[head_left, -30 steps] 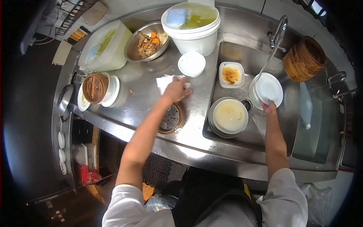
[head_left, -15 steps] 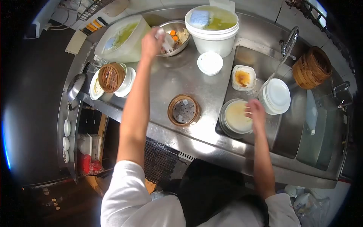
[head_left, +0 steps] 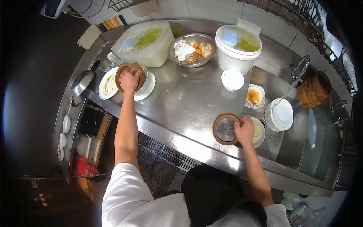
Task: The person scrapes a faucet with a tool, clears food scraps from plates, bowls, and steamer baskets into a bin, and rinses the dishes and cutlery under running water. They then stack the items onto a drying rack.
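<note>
on the steel counter [head_left: 181, 98], left hand [head_left: 129, 81] clasps one bamboo steamer [head_left: 128, 72], right hand [head_left: 244, 129] another steamer [head_left: 224, 129].

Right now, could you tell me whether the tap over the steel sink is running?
Running: a thin stream of water falls from the curved metal tap toward the stacked white plates.

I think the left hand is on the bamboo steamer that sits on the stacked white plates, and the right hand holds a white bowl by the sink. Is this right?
Not quite. In the head view, the right hand grips a bamboo steamer with a perforated metal base, not a white bowl. The left hand is indeed on the other steamer sitting on the stacked white plates.
</note>
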Motion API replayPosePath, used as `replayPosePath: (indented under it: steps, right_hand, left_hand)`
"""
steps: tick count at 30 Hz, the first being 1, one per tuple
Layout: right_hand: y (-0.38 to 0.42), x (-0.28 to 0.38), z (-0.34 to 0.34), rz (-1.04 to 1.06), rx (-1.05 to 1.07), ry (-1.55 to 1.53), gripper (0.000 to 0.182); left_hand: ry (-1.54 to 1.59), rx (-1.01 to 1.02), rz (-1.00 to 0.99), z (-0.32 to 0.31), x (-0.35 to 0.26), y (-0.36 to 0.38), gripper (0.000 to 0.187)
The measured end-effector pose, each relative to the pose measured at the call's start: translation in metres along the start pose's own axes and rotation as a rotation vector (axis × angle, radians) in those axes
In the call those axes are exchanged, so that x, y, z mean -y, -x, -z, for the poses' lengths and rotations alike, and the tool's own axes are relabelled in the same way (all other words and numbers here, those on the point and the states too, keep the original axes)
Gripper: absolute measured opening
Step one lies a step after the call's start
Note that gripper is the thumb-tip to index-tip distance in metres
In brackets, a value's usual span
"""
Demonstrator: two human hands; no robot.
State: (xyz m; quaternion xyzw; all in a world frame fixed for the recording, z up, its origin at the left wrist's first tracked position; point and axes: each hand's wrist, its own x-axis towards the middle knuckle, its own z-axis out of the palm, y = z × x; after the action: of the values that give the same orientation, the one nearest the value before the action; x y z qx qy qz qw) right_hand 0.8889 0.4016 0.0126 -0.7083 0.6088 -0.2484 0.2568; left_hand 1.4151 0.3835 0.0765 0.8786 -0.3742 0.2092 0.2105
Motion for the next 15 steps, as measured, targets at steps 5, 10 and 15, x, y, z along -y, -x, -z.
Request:
replayPosePath:
  steps: [5, 10, 15]
  right_hand:
    - [0.013, -0.037, 0.011, -0.344, 0.111, -0.270, 0.026]
    - [0.023, -0.032, 0.029, -0.709, 0.355, -1.342, 0.031]
    - [-0.026, 0.015, 0.077, -0.444, -0.065, -1.685, 0.040]
  left_hand:
    - [0.075, 0.257, -0.107, 0.007, -0.009, 0.008, 0.040]
    - [0.003, 0.275, -0.043, 0.010, -0.017, -0.003, 0.036]
    - [0.303, 0.082, -0.058, 0.018, 0.003, -0.007, 0.031]
